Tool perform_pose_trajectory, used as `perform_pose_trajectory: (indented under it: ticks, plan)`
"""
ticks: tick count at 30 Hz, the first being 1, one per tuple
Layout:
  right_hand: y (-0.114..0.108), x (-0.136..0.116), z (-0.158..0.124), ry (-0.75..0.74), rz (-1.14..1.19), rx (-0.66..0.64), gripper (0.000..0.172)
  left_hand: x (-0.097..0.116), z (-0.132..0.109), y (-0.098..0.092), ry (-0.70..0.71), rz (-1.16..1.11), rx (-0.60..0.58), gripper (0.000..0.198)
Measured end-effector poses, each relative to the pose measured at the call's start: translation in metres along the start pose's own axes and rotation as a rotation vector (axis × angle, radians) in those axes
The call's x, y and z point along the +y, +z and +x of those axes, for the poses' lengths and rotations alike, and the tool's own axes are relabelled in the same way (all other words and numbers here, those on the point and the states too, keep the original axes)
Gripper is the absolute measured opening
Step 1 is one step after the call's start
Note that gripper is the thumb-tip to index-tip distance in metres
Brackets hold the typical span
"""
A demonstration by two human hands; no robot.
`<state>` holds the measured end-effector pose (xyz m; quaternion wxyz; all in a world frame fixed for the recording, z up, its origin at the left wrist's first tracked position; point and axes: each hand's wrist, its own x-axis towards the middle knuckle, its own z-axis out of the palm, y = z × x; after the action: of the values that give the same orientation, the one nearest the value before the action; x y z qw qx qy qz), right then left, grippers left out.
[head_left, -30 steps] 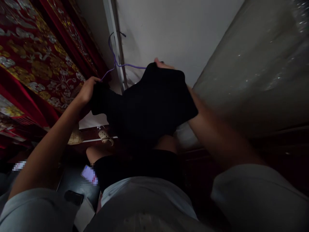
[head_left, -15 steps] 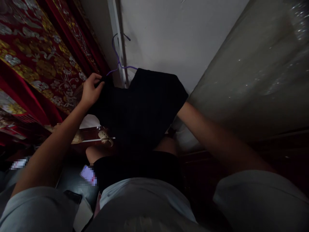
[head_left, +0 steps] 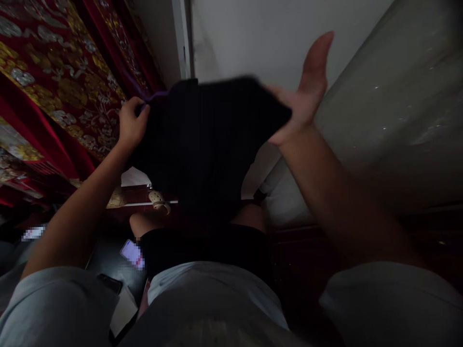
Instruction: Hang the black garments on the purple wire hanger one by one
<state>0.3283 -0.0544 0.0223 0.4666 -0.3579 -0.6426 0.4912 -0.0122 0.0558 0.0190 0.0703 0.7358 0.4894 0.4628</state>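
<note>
A black garment (head_left: 210,140) hangs in front of me on a purple hanger (head_left: 157,95), of which only a short piece shows at the garment's upper left. My left hand (head_left: 132,123) pinches the garment's left shoulder together with the hanger there. My right hand (head_left: 306,94) is at the garment's upper right edge, palm up, thumb stretched upward; its fingers lie against or behind the cloth, partly hidden. Below the garment I see my bare knee and black shorts.
A red and gold embroidered cloth (head_left: 54,72) hangs on the left. A white wall and door frame (head_left: 183,38) are behind, a pale glittery curtain (head_left: 398,96) on the right. A phone (head_left: 132,254) lies on a dark surface by my left leg; a sandal (head_left: 159,201) is on the floor.
The garment has risen and now hides most of the hanger. My right hand came out from under the cloth and opened at its upper right edge. My left hand kept its grip.
</note>
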Motion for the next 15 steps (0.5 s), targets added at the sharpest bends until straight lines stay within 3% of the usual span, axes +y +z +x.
perform_pose_trajectory:
  ticks: [2,4,7,9,13,15]
  plan:
    - [0.012,0.005,0.002,0.013,0.185,-0.259,0.093,0.004,-0.013,-0.001,0.112,0.025,-0.048,0.010]
    - [0.019,0.020,0.010,-0.009,0.104,-0.390,0.077,0.010,-0.030,0.002,0.174,-0.008,-0.128,0.015]
    - [0.024,0.062,0.026,-0.091,-0.316,-0.275,0.059,0.021,-0.050,0.010,0.209,-0.123,-0.315,0.029]
    - [0.029,0.096,0.035,-0.183,-0.541,-0.149,0.075,0.031,-0.058,0.014,0.256,-0.173,-0.390,0.036]
    - [0.056,0.147,0.038,-0.334,-0.745,-0.051,0.132,0.057,-0.069,0.027,0.329,-0.229,-0.454,0.047]
    - [0.077,0.158,0.035,-0.363,-0.766,-0.024,0.131,0.068,-0.077,0.040,0.375,-0.286,-0.503,0.051]
